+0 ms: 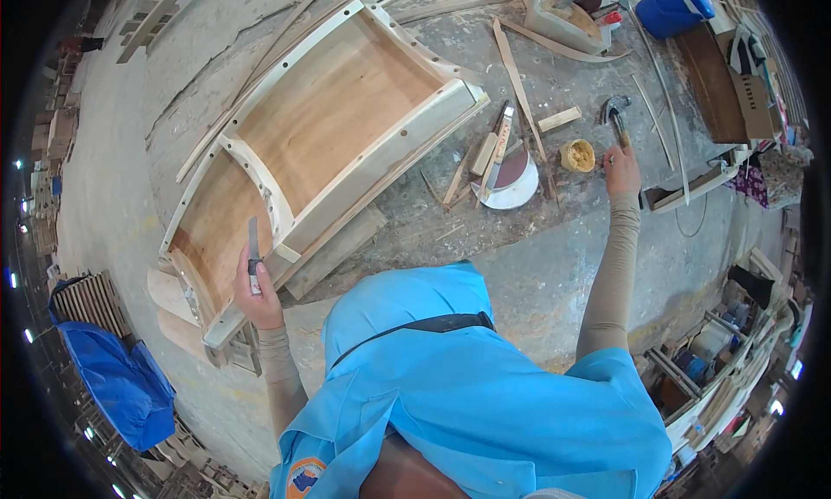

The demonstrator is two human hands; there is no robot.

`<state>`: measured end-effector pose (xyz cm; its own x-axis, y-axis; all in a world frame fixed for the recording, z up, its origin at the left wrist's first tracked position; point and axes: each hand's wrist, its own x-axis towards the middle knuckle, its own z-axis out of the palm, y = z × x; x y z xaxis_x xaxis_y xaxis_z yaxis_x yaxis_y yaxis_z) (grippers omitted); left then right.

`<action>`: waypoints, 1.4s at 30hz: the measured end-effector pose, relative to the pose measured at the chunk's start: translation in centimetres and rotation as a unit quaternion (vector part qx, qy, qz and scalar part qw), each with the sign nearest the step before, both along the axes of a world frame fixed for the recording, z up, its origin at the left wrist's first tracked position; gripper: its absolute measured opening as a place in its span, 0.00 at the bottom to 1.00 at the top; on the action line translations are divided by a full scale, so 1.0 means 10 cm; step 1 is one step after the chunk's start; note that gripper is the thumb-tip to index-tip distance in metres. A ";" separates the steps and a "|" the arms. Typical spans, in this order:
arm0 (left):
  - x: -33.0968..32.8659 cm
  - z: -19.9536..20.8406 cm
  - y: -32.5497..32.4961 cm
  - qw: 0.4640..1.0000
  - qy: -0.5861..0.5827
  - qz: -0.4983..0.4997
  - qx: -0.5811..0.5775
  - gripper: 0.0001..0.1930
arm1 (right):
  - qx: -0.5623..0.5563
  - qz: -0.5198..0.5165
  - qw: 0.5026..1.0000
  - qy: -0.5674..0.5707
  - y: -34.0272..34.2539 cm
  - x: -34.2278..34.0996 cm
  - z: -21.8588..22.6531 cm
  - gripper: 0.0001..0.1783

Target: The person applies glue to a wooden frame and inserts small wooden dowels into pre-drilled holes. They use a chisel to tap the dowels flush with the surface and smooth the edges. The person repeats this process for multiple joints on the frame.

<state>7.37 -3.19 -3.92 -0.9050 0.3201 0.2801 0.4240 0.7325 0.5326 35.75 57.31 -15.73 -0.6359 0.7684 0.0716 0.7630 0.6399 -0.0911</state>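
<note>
My left hand (258,302) is closed around the short handle of a flat-bladed hand tool (254,239), its straight grey blade pointing away from me. The hand is over the near left end of a curved wooden frame (346,180) with plywood panels inside and holes along its rails. Out to the right, my right hand (621,172) grips the handle of a claw hammer (616,111), whose head lies farther off. Just left of that hand is a small tub (577,155) of yellowish paste.
A white round-edged piece (509,187) and wood offcuts (559,119) lie between frame and tub. Farther back are a curved wooden part (563,23) and a blue bucket (673,7). Cardboard boxes (751,105) stand at right, a blue tarp (117,378) at left.
</note>
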 end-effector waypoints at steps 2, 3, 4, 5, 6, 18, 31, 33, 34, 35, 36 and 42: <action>0.00 -0.02 0.00 1.000 0.006 -0.006 0.013 0.20 | -0.020 0.003 1.000 -0.008 0.02 -0.01 0.03 0.05; 0.00 -0.02 0.00 1.000 0.009 -0.009 0.019 0.20 | -0.030 0.004 0.999 -0.013 0.02 -0.01 0.05 0.05; 0.00 -0.02 0.00 1.000 0.009 -0.007 0.015 0.20 | -0.015 0.009 1.000 -0.010 0.00 0.00 0.06 0.04; 0.01 -0.02 0.00 1.000 0.010 -0.006 0.011 0.20 | 0.000 0.014 1.000 -0.008 -0.02 0.00 0.05 0.02; 0.01 -0.02 0.01 1.000 0.010 -0.004 0.008 0.20 | 0.015 0.019 1.000 -0.006 -0.04 -0.01 0.05 0.01; 0.02 -0.02 0.02 1.000 -0.002 0.019 0.010 0.19 | 0.006 -0.017 1.000 -0.021 -0.05 -0.01 -0.01 0.05; 0.01 -0.07 -0.03 1.000 0.004 0.016 0.021 0.20 | -0.029 0.001 0.999 -0.034 0.07 0.11 0.05 0.07; 0.01 -0.06 0.00 0.999 -0.017 0.013 0.049 0.20 | -0.013 0.014 1.000 -0.007 0.12 0.16 -0.05 0.07; 0.02 -0.05 0.01 0.999 -0.011 0.015 0.046 0.20 | -0.005 0.013 1.000 0.017 0.12 0.16 -0.07 0.07; 0.02 -0.05 0.03 0.999 -0.005 0.016 0.043 0.20 | 0.004 0.011 0.999 0.041 0.12 0.16 -0.08 0.07; 0.02 -0.04 0.04 0.999 0.000 0.018 0.040 0.20 | 0.012 0.010 0.998 0.065 0.13 0.16 -0.10 0.07; 0.03 -0.07 0.01 0.999 0.022 0.019 0.014 0.20 | -0.391 -0.112 0.774 0.485 -0.20 -0.21 0.53 0.19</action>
<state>7.62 -3.07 -4.59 -0.9031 0.2767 0.3285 0.4192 0.7342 0.5341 33.60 55.34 -10.43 -0.4195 0.9010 -0.1103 0.1765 -0.0382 -0.9836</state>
